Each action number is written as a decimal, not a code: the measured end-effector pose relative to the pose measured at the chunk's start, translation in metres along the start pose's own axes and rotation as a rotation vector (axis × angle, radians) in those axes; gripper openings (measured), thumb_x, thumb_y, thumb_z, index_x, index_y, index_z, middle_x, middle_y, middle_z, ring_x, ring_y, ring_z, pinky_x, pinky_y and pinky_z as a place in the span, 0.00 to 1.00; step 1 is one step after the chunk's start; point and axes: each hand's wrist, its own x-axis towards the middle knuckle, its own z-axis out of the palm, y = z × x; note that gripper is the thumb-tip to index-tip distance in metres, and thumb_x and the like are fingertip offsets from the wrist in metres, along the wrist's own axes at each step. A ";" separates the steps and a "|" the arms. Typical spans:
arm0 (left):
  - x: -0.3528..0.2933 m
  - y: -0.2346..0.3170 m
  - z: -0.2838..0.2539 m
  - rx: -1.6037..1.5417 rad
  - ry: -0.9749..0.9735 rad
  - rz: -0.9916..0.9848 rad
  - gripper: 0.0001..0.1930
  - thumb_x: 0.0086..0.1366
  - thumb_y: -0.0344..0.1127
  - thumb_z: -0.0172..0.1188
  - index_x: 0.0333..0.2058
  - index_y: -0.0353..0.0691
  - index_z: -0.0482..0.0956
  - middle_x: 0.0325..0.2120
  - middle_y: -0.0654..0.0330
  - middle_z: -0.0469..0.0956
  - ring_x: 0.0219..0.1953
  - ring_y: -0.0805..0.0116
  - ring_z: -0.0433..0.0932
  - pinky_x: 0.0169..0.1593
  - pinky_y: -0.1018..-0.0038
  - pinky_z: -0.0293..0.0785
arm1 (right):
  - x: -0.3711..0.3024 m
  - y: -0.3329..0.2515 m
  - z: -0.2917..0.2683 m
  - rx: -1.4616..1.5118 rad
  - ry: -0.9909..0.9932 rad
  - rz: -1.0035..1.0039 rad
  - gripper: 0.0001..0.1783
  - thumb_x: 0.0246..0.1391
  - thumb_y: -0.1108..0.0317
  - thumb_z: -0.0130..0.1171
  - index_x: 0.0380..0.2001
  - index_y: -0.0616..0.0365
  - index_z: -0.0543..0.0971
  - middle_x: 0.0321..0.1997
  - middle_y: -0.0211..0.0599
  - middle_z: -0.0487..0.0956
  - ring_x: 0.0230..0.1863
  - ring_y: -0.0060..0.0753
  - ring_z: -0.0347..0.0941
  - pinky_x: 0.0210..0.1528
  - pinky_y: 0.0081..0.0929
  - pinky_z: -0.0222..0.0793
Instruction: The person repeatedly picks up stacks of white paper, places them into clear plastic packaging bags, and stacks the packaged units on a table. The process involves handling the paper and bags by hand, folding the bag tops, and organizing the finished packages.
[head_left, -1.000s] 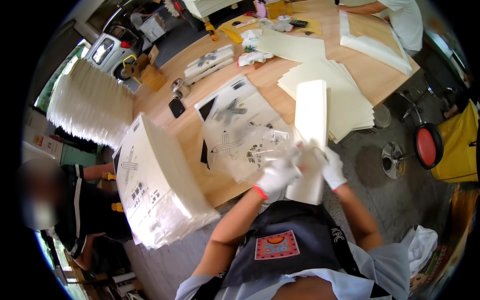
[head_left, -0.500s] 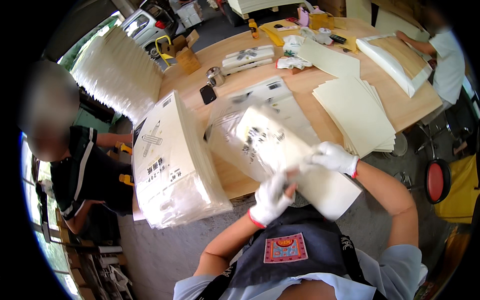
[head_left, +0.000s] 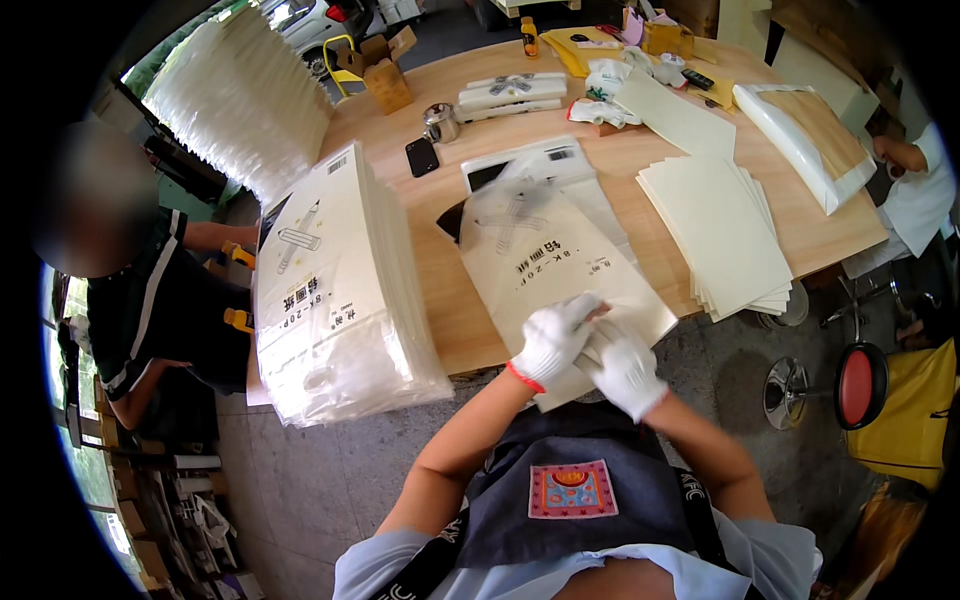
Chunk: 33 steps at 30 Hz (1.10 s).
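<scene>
A clear plastic sleeve with printed crossed pencils and a stack of cream paper in it (head_left: 560, 245) lies slanted at the table's near edge, its near end jutting over. Over that end my left hand (head_left: 553, 340) and my right hand (head_left: 622, 368) meet, both in white knit gloves. The left hand's fingers are curled closed, a bare fingertip showing. My right hand's fingers are bent in against the left ones. What either hand pinches is too small or hidden to make out. Under the far end of the packet lie more printed clear sleeves (head_left: 590, 190).
A tall pile of packed sleeves (head_left: 330, 270) stands left, a person (head_left: 150, 320) beside it. Loose cream sheets (head_left: 715, 230) lie right. Farther back are a phone (head_left: 422, 157), metal cup (head_left: 440, 123) and large wrapped packet (head_left: 805, 140). A stool (head_left: 860, 385) stands lower right.
The packet, tilted and blurred in my hands before, now lies flatter on the table. My right hand has moved left and down from the packet's side to meet my left hand.
</scene>
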 end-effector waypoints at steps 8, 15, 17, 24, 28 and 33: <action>-0.120 -0.074 0.032 0.417 0.021 0.175 0.13 0.48 0.30 0.59 0.36 0.44 0.77 0.26 0.56 0.75 0.32 0.56 0.76 0.33 0.61 0.70 | -0.039 0.057 0.011 -0.341 -0.220 0.445 0.13 0.55 0.57 0.48 0.34 0.55 0.72 0.21 0.39 0.77 0.21 0.43 0.75 0.24 0.42 0.69; -0.184 -0.051 -0.011 -0.194 0.512 -0.740 0.10 0.55 0.29 0.63 0.25 0.38 0.69 0.19 0.60 0.67 0.22 0.72 0.66 0.29 0.73 0.65 | -0.074 0.008 -0.033 -0.261 -0.353 0.299 0.13 0.54 0.59 0.47 0.23 0.54 0.71 0.14 0.39 0.74 0.14 0.41 0.72 0.17 0.42 0.66; -0.204 -0.015 -0.025 -0.668 0.410 -0.768 0.10 0.55 0.30 0.64 0.25 0.37 0.69 0.19 0.62 0.67 0.22 0.76 0.64 0.28 0.75 0.65 | -0.097 -0.008 -0.048 -0.430 -0.482 0.111 0.10 0.51 0.61 0.48 0.23 0.54 0.71 0.12 0.38 0.73 0.12 0.40 0.72 0.15 0.41 0.66; -0.147 -0.033 -0.025 -0.023 0.450 -0.372 0.10 0.48 0.25 0.60 0.23 0.39 0.66 0.19 0.57 0.66 0.21 0.62 0.68 0.26 0.71 0.66 | -0.067 0.025 -0.031 -0.405 -0.290 -0.224 0.06 0.44 0.63 0.52 0.18 0.50 0.71 0.12 0.34 0.70 0.14 0.37 0.70 0.14 0.38 0.62; -0.213 -0.073 -0.009 0.145 0.123 -0.520 0.10 0.47 0.27 0.60 0.27 0.41 0.67 0.25 0.53 0.70 0.28 0.50 0.72 0.30 0.61 0.69 | -0.079 0.037 -0.041 -0.239 -0.527 0.167 0.12 0.51 0.61 0.47 0.19 0.53 0.73 0.15 0.40 0.74 0.18 0.44 0.73 0.22 0.44 0.67; -0.262 -0.092 -0.006 -0.266 0.360 -0.796 0.06 0.54 0.29 0.57 0.28 0.40 0.68 0.25 0.60 0.72 0.26 0.67 0.74 0.31 0.71 0.71 | -0.107 0.090 -0.015 0.319 -0.564 0.703 0.15 0.54 0.56 0.46 0.29 0.52 0.79 0.27 0.40 0.80 0.32 0.44 0.77 0.37 0.39 0.70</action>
